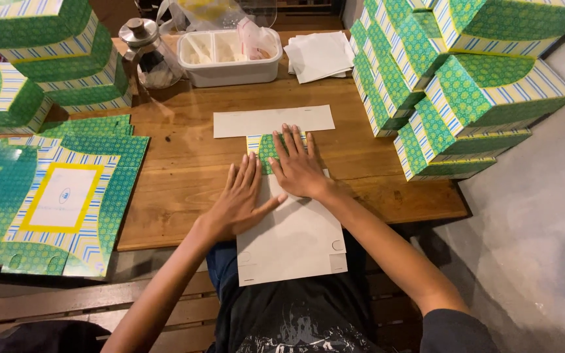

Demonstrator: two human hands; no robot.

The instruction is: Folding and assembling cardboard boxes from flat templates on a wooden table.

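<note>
head view: seen from above, worktop (178, 189) centre
blank (292, 238): flat card box blank, white side up, at the 6 o'clock edge
hands: left hand (240, 199) and right hand (295, 163) spread flat, pressing a fold
handling: light, stiff, creases easily; hold by edges
around: finished boxes (465, 85) at 2 o'clock, flat stack (53, 196) at 9, tub (230, 55) at 12; none crowd it

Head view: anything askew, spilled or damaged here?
Nothing spilled or damaged. The stack of folded boxes at right leans unevenly, several tilted. Both hands, left hand and right hand, press flat on the cardboard sheet.
</note>
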